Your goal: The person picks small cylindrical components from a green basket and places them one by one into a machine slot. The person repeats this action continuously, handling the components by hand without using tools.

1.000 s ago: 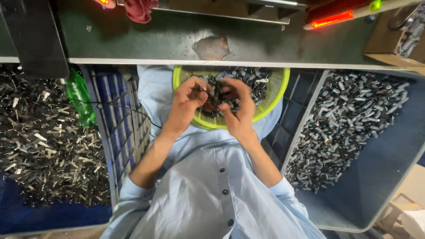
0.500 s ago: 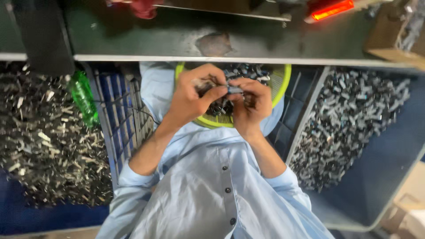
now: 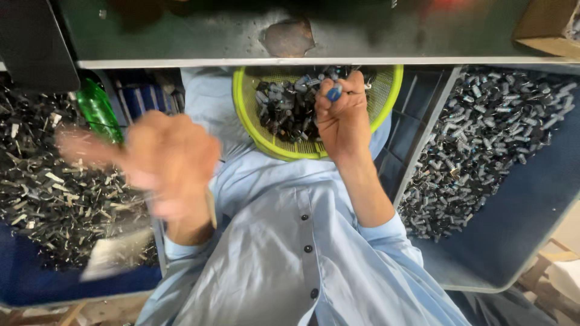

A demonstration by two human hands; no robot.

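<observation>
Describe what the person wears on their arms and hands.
Both hands are bare: no gloves, rings or watch show on the left hand, which is motion-blurred, or the right hand. Light blue shirt sleeves are pushed up toward the elbows; the shirt has dark buttons.

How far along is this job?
Maybe done: the left heap and right heap are already big. In hand: the right hand pinches a blue piece over the basket; the blurred left hand is by the left heap. Left: many pieces lie in the basket.
</observation>
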